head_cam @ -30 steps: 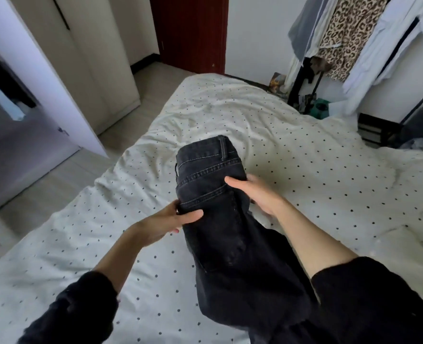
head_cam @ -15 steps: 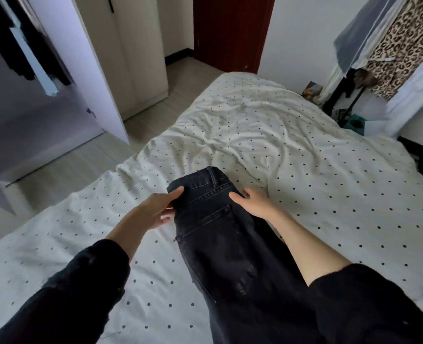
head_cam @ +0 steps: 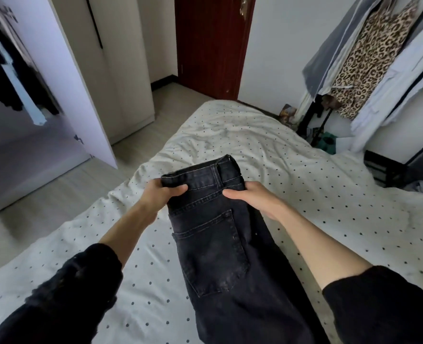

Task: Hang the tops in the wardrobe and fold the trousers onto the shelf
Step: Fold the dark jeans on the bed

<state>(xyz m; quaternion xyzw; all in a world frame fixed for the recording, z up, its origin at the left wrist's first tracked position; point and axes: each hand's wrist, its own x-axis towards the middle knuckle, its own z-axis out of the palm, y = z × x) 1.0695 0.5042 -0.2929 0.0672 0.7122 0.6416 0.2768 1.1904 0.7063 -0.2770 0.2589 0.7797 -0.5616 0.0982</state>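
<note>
On dotted bed [head_cam: 304, 194], centre: black trousers [head_cam: 213, 244], waistband at 12 o'clock. Left hand [head_cam: 159, 194] and right hand [head_cam: 257, 199] pinch waistband corners. Risk: uneven lift, halved legs slide apart, fold skews.

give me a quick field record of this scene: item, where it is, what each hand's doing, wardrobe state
item: black jeans, folded lengthwise, back pocket up
location: over the dotted bedspread; whether they rest on it is unclear
left hand: grips waistband corner, thumb on top
right hand: holds the other waistband side, thumb on top
wardrobe: door open, dark clothes hanging inside
</note>
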